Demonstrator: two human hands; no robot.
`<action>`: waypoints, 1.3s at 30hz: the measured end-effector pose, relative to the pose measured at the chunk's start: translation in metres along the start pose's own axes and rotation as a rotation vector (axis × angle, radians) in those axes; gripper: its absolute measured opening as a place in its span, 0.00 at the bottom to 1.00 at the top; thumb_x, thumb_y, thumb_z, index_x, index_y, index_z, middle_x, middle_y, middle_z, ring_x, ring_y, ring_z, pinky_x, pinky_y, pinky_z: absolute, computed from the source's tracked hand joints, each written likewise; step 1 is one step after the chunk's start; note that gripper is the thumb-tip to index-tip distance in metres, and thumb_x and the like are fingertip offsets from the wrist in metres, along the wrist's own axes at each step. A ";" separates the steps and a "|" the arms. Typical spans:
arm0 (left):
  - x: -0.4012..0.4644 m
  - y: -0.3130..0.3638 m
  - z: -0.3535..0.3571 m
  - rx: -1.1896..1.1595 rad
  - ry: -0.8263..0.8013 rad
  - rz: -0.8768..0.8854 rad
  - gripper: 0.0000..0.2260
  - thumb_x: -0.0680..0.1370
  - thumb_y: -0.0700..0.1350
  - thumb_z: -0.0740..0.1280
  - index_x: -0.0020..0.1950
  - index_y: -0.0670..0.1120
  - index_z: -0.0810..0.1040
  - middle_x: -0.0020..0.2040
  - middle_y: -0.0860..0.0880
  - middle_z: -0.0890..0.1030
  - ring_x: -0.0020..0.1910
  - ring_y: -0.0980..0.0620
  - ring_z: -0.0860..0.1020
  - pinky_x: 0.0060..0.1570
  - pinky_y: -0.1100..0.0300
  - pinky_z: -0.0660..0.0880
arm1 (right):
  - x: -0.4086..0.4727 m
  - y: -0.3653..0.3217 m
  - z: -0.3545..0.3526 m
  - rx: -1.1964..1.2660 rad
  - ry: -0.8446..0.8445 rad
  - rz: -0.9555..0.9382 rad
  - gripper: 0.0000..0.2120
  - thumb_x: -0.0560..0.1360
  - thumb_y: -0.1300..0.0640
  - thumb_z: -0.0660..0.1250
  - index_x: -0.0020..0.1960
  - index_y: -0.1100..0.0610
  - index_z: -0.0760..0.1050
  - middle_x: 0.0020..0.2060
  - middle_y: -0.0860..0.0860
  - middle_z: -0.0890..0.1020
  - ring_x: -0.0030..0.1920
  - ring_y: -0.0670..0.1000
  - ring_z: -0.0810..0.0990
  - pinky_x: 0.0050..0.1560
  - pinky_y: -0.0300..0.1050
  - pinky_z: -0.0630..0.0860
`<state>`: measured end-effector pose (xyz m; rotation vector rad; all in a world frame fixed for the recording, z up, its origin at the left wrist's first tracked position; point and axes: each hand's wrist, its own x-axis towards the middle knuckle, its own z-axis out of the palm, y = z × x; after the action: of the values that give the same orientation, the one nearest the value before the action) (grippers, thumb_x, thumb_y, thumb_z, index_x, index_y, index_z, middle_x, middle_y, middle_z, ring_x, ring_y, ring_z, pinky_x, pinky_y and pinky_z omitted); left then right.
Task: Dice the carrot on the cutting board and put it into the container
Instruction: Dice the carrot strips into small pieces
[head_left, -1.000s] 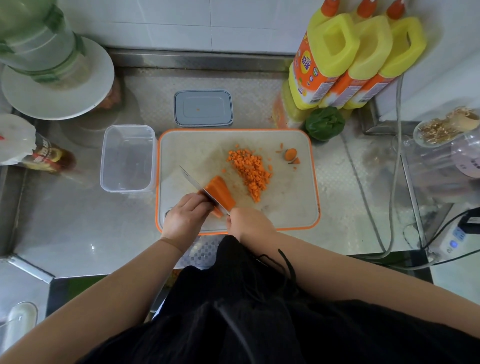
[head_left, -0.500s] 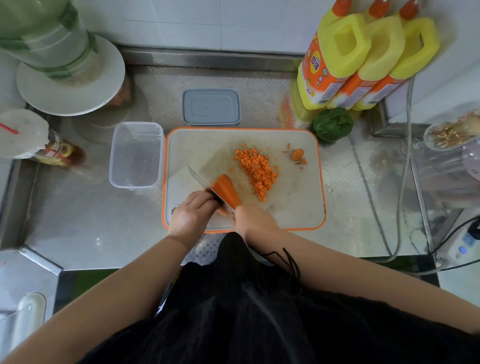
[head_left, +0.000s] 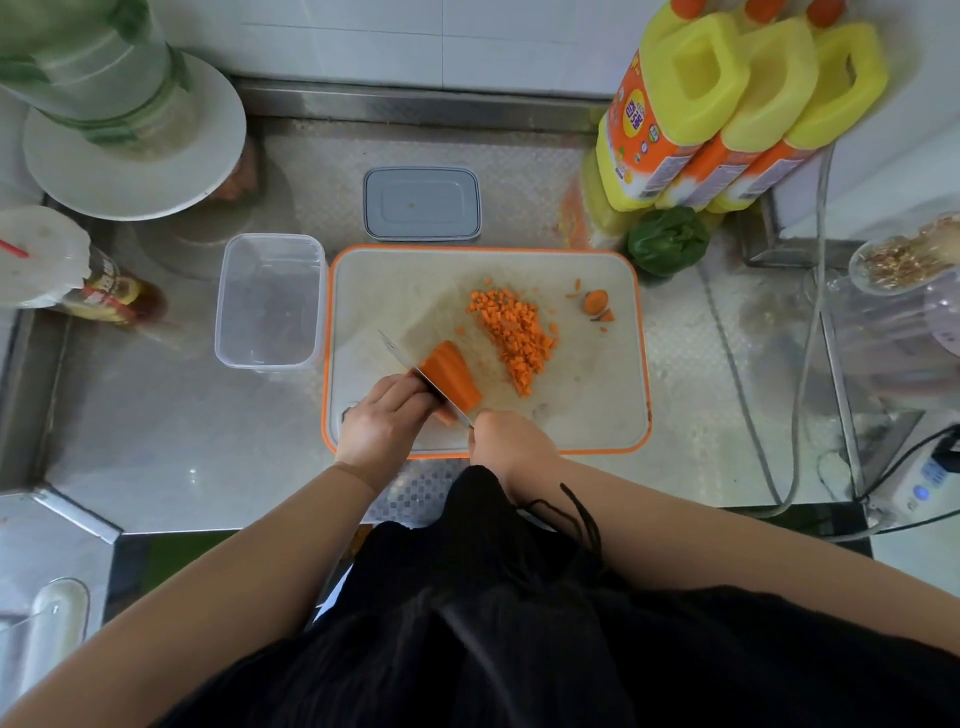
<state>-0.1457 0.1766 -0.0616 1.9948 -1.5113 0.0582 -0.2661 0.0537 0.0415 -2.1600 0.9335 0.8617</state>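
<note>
Cutting board (head_left: 571, 415): matt whitish plastic, scuffed, with a glossy orange rim. Left of the board, container (head_left: 270, 301): clear, smooth plastic. Behind the board, lid (head_left: 422, 203): grey plastic, dull sheen. Under the board, counter (head_left: 171, 426): shiny metal, part smooth, part embossed in small checks. On the board, knife (head_left: 400, 353): bright metal blade. Behind the board's right corner, bottles (head_left: 727, 104): glossy yellow plastic, orange printed labels.

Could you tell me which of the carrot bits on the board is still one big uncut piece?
The carrot chunk under the knife, steadied by the left hand. The diced pile and the end slice lie further right.
</note>
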 end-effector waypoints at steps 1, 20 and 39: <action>0.000 0.000 0.001 0.003 0.002 0.000 0.07 0.73 0.36 0.73 0.51 0.42 0.84 0.51 0.46 0.82 0.52 0.47 0.78 0.48 0.55 0.80 | 0.001 0.000 0.000 -0.003 0.001 0.008 0.07 0.75 0.63 0.59 0.39 0.59 0.72 0.32 0.53 0.74 0.32 0.53 0.72 0.30 0.44 0.67; 0.004 0.003 -0.002 0.006 -0.018 -0.030 0.09 0.70 0.34 0.76 0.48 0.44 0.83 0.49 0.49 0.81 0.51 0.50 0.76 0.39 0.55 0.80 | 0.013 0.002 0.011 0.003 0.064 -0.083 0.13 0.79 0.60 0.58 0.36 0.57 0.68 0.29 0.51 0.71 0.34 0.55 0.74 0.27 0.42 0.63; 0.002 0.007 -0.004 0.083 -0.081 -0.022 0.06 0.76 0.39 0.66 0.49 0.45 0.81 0.50 0.47 0.80 0.49 0.44 0.77 0.42 0.51 0.80 | 0.013 0.023 0.014 0.075 0.125 -0.196 0.12 0.80 0.58 0.58 0.61 0.59 0.62 0.33 0.54 0.74 0.34 0.58 0.75 0.37 0.54 0.72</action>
<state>-0.1500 0.1756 -0.0539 2.1013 -1.5607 0.0320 -0.2812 0.0468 0.0168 -2.2170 0.7848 0.5940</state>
